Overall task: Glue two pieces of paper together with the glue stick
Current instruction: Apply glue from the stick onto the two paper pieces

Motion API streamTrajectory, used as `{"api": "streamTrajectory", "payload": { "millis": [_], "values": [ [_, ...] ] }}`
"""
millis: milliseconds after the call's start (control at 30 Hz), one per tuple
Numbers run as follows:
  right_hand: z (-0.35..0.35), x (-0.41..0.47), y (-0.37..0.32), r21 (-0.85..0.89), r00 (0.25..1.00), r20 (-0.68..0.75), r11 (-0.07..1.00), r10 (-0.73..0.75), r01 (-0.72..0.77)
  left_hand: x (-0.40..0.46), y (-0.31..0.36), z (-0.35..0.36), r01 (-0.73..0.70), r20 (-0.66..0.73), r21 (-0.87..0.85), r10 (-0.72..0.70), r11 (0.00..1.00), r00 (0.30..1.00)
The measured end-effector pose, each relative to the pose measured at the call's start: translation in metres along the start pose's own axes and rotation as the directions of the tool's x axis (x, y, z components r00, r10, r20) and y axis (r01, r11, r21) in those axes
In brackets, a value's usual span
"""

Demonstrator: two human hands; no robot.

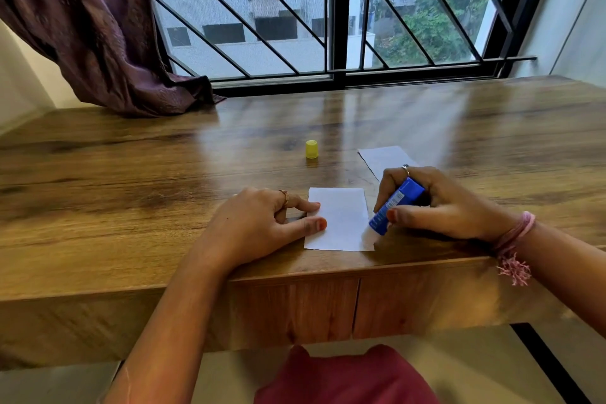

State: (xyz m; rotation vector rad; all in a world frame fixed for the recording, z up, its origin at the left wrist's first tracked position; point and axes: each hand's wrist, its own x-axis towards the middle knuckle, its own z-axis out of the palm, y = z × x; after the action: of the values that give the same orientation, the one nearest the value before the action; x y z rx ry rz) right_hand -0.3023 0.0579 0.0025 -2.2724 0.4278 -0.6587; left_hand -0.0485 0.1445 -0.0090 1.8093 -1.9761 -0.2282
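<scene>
step: rub glue stick (395,205) along paper (339,218) rt edge, near desk (131,174) front edge.
rt hand (436,203): grip wrapped round stick; keep tip flat, light strokes.
lt hand (262,223): fingers flat, pinning paper's lt edge; hold firm.

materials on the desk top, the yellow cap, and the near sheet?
Desk top: wood grain with a glossy finish that mirrors the window; could be laminate or veneer rather than solid wood.
Yellow cap: looks like moulded plastic, a uniform opaque colour with faint ribbing on its side.
Near sheet: thin white matte paper, lying flat; its lower edge looks slightly uneven, maybe torn.
</scene>
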Motion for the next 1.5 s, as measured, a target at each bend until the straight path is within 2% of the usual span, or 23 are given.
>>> {"api": "streamTrajectory", "payload": {
  "millis": [200, 633, 767, 867, 967, 1067, 1133, 1333, 1433, 1500],
  "values": [
    [-0.001, 0.001, 0.000, 0.003, 1.000, -0.026, 1.000, 0.002, -0.002, 0.000, 0.000, 0.000, -0.005, 0.003, -0.003, 0.005, 1.000, 1.000],
    [0.000, -0.001, -0.001, 0.038, 1.000, 0.025, 0.999, 0.017, -0.018, -0.001, 0.002, 0.000, 0.003, 0.004, 0.000, -0.003, 1.000, 1.000],
    [-0.001, 0.001, 0.002, -0.012, 1.000, -0.003, 1.000, 0.007, -0.007, -0.001, 0.002, 0.000, 0.009, 0.000, -0.005, -0.009, 1.000, 1.000],
    [-0.001, 0.000, 0.004, 0.116, 0.997, -0.079, 0.993, -0.015, 0.024, -0.002, 0.002, 0.001, 0.015, -0.019, 0.002, -0.015, 1.000, 1.000],
    [-0.005, 0.001, 0.009, 0.342, 0.952, -0.294, 0.940, 0.085, 0.022, -0.002, 0.004, 0.002, 0.023, -0.053, 0.007, -0.022, 1.000, 0.998],
    [-0.008, 0.004, 0.013, 0.402, 0.875, -0.433, 0.915, 0.216, -0.027, -0.003, 0.006, 0.003, 0.034, -0.077, 0.024, -0.032, 0.999, 0.996],
    [-0.008, 0.005, 0.014, 0.425, 0.852, -0.443, 0.902, 0.278, -0.074, -0.004, 0.006, 0.004, 0.035, -0.081, 0.025, -0.033, 0.999, 0.996],
    [-0.004, 0.006, 0.013, 0.417, 0.857, -0.378, 0.891, 0.349, -0.179, -0.005, 0.005, 0.005, -0.009, -0.125, -0.043, 0.004, 0.999, 0.992],
    [-0.003, 0.006, 0.012, 0.413, 0.861, -0.349, 0.885, 0.371, -0.214, -0.008, 0.005, 0.004, -0.075, -0.209, -0.107, 0.051, 0.991, 0.977],
    [-0.003, 0.005, 0.012, 0.410, 0.863, -0.341, 0.885, 0.373, -0.221, -0.010, 0.005, 0.002, -0.138, -0.194, -0.105, 0.116, 0.985, 0.974]
  ]
}}
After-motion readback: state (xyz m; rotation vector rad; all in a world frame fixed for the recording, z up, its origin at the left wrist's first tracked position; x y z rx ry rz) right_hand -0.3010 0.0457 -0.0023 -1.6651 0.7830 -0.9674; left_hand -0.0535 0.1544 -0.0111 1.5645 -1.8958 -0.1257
